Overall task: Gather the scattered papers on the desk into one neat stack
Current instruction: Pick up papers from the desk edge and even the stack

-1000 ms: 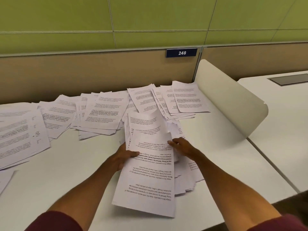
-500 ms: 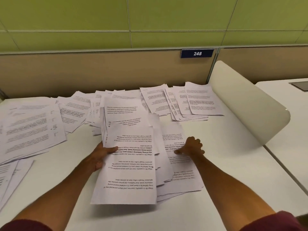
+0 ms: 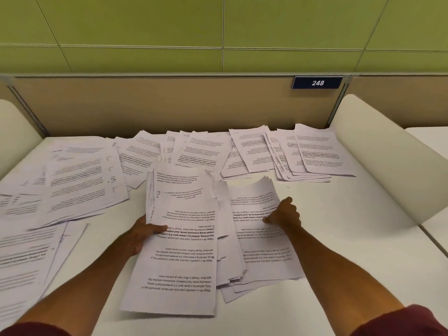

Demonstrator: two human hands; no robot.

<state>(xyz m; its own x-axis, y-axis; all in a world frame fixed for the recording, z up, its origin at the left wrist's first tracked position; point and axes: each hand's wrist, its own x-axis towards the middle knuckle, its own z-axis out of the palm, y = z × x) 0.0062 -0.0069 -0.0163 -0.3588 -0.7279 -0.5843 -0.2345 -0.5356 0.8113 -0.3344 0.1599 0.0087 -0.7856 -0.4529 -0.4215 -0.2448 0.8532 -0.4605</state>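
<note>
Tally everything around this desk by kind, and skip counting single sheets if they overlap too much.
Hands: 2, left hand gripping a paper bundle, right hand on loose sheets
Curved white dividers: 2
Number signs: 1
Sheets: too overlapped to count
Total: 5, sheets aside

1. You are working under even, bright overhead light; the white bench (image 3: 351, 238) shows no hard glare.
2. Soft shadows fall toward you beneath the held sheaf of papers (image 3: 179, 251) and under both forearms, so the light sits above and somewhat ahead.
3. The curved divider (image 3: 378, 161) at your right casts a faint grey shade on the bench below it.
4. Sheets at the left edge (image 3: 21, 258) are smeared; their print reads only as streaks.
5. Print at centre is sharper, though small and upside down.
6. Wide-angle distortion bends the green wall's panel seams (image 3: 48, 32) and splays the frame's corners.
7. The number plate (image 3: 317, 82) reads clearly.
</note>
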